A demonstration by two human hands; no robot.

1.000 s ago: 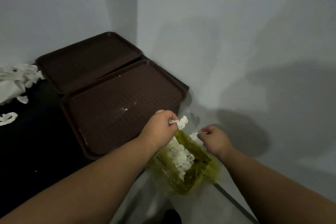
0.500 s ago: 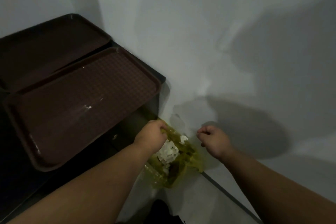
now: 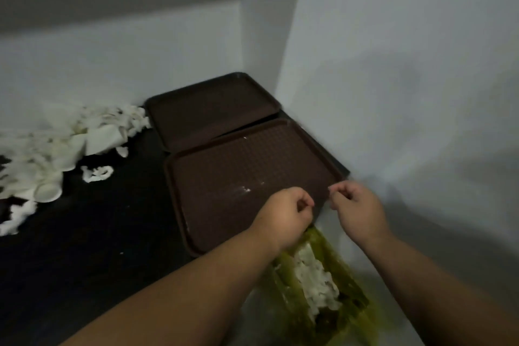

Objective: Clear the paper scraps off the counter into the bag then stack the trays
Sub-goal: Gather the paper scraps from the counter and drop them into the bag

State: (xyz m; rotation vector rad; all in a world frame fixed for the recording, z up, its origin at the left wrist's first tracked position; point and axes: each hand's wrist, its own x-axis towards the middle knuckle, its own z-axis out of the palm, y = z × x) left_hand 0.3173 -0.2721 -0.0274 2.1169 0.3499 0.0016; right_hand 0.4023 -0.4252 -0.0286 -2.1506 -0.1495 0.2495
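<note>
Far tray (image 3: 210, 112) sits behind near tray (image 3: 238, 177) on the counter (image 3: 98, 233); scraps (image 3: 56, 149) lie left; bag (image 3: 351, 289) hangs in front.

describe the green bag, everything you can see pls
The bag is thin, translucent yellow-green plastic, crumpled, with its mouth open toward the camera. White paper scraps lie heaped inside. It sits past the edge of the counter, below the right front corner of the near tray. Its top edge runs under the left hand. Whether that hand grips it is unclear.

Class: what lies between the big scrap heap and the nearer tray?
Head view: one loose curled scrap on otherwise bare black counter, between heap and tray.
</note>
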